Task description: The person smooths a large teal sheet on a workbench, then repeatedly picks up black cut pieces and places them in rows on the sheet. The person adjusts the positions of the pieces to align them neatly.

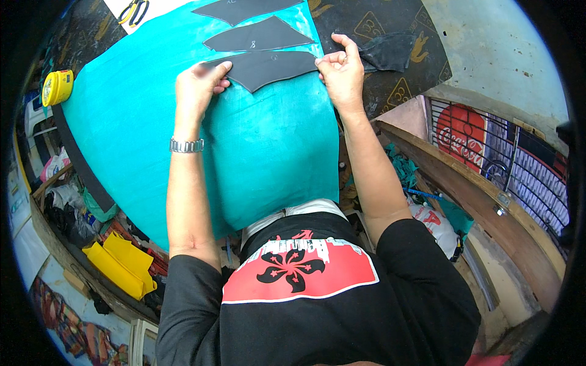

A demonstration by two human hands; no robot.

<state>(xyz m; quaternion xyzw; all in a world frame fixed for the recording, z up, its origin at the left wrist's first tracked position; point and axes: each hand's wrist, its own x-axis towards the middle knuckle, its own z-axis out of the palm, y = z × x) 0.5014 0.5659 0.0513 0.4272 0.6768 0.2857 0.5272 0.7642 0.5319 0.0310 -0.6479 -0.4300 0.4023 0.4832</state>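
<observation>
A large teal sheet (140, 116) covers the table and hangs down toward my lap. Across its upper part lies a dark grey flat cut piece (268, 67), pointed at its near edge. My left hand (200, 85) pinches the left end of this piece between thumb and fingers. At its right end, my right hand (342, 76) grips the tip, with the index finger raised. Just beyond lies a second dark cut piece (259, 35) with a pale mark on it. A third dark cut piece (238, 8) is partly out of view at the top.
A yellow tub (58, 88) stands at the sheet's left edge. Scissors with yellow-and-black handles (132, 12) lie at the far left on white material. Crumpled black material (387, 52) rests right of my right hand. A wooden ledge (470, 177) and a barred opening are at the right.
</observation>
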